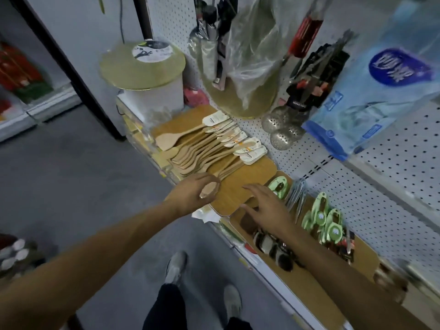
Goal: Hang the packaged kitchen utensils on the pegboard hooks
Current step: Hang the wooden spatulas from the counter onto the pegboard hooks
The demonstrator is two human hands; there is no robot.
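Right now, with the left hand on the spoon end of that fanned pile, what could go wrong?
1. The left hand grips one end in the overlapped fan of wooden spatulas; pulling it may drag its neighbours off the shelf edge.
2. The right hand hovers open above the wooden board, so nothing steadies the pile.
3. The hanging blue bag and strainers crowd the pegboard; reaching a hook could knock them.

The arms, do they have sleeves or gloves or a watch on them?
No. Both forearms are bare all the way down to the bottom edge of the picture, with no sleeve showing. The left hand and the right hand wear no gloves, and no watch, ring or bracelet shows on either wrist or on the fingers.
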